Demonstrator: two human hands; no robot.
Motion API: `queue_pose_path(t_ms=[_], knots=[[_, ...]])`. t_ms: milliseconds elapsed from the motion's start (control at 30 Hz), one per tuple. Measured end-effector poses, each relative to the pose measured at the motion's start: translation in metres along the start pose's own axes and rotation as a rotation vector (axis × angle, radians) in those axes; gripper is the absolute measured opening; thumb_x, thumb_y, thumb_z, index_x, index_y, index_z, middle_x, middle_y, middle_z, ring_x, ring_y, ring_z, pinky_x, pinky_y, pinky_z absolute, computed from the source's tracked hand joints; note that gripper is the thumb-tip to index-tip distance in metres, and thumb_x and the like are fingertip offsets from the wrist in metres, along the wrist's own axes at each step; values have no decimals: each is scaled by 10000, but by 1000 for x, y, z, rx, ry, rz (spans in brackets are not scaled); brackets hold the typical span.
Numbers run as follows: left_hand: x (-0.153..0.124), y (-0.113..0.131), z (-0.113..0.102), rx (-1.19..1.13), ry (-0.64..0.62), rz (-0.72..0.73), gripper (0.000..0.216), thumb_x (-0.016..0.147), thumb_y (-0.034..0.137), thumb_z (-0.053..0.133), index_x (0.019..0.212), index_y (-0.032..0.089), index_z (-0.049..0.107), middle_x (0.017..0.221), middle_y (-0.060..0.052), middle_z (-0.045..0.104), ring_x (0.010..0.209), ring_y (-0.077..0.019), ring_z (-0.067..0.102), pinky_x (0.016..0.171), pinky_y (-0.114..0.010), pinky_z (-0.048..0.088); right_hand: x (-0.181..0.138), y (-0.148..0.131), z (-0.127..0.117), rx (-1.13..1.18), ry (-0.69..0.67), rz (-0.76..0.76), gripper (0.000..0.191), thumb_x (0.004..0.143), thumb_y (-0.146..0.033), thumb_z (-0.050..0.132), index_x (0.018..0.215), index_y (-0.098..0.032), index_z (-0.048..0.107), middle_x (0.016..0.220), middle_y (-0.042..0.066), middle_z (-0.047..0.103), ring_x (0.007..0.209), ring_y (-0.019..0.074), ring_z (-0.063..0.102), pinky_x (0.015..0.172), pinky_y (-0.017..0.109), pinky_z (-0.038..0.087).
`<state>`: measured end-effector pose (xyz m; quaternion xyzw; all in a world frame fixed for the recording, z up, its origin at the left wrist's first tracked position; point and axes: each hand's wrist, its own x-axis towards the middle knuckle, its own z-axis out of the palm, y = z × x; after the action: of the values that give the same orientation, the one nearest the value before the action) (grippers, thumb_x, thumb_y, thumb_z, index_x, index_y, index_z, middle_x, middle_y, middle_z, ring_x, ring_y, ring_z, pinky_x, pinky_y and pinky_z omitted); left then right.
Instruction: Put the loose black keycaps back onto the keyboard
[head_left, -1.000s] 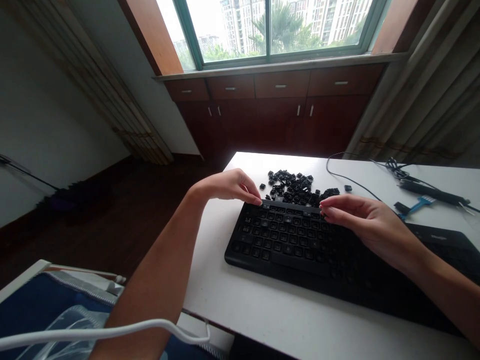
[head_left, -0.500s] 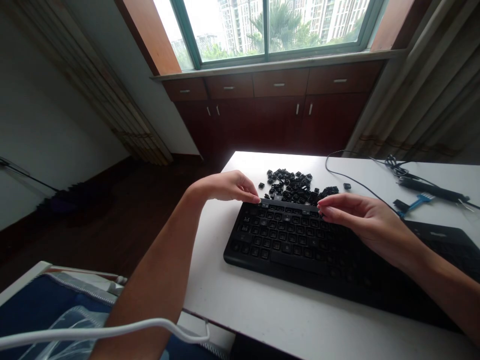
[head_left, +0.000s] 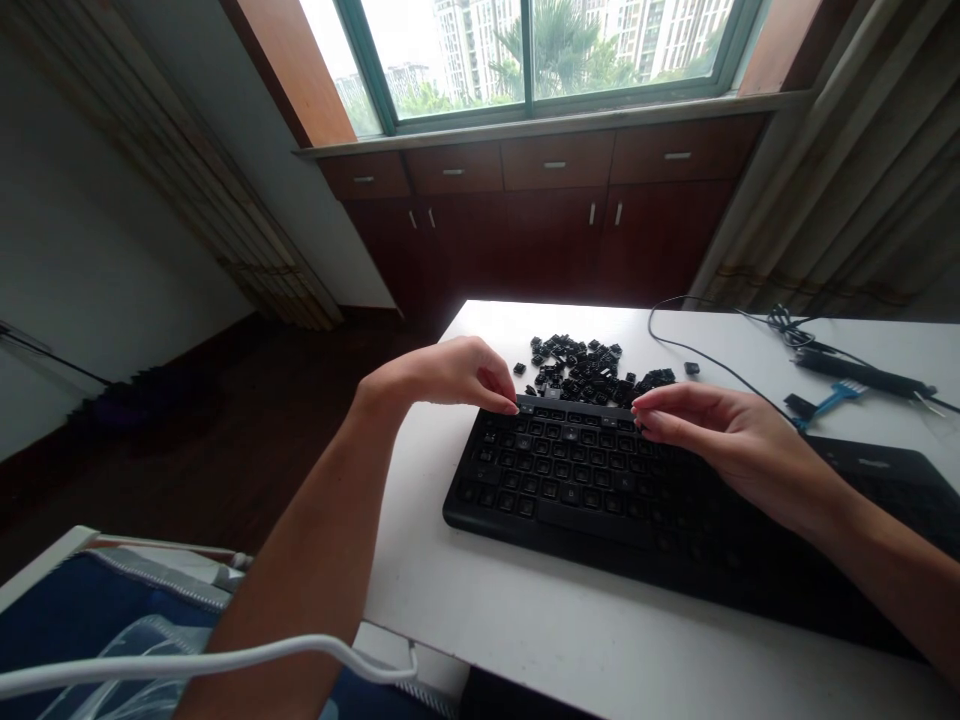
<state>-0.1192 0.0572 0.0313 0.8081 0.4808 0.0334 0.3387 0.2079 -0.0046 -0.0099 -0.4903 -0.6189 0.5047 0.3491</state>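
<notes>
A black keyboard (head_left: 592, 528) lies on the white table, many of its key places bare, with a few keycaps still on. My left hand (head_left: 469, 375) is at its far left corner, thumb on the top edge and fingers curled behind it. Above the far edge, right of the middle, my right hand (head_left: 720, 425) pinches a small dark piece that looks like a keycap (head_left: 639, 424), mostly hidden by the fingertips. Behind the keyboard a heap of loose black keycaps (head_left: 581, 366) is spread out.
At the right lie a blue brush (head_left: 836, 398), a black stick-like tool (head_left: 862, 370) and a coiled black cable (head_left: 784, 325). A white curved bar (head_left: 225, 660) crosses the lower left, near a dark blue bag (head_left: 90, 610). Cabinets (head_left: 555, 235) stand under the window.
The view has shifted very slightly. Both hands keep almost the same places at the keyboard's far edge; no keycap has visibly been moved.
</notes>
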Motion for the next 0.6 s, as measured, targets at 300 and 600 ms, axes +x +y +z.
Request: queue_pose_path(t_ms=[300, 600], knots=[[0, -5, -2, -9, 11, 49, 341, 779, 510, 748, 924, 207, 805, 858, -50, 775, 780, -184, 703, 627, -229, 492, 0, 2, 0, -7, 2, -12, 325, 759, -510, 794, 995, -288, 777, 1021, 42, 763, 943, 216, 700, 877, 336, 556], [-4, -12, 11, -48, 99, 133, 330, 807, 502, 742, 935, 204, 807, 873, -61, 765, 792, -172, 685, 679, -232, 505, 0, 1, -1, -5, -2, -39, 363, 754, -511, 795, 1019, -264, 779, 1039, 65, 764, 947, 241, 703, 917, 394, 561]])
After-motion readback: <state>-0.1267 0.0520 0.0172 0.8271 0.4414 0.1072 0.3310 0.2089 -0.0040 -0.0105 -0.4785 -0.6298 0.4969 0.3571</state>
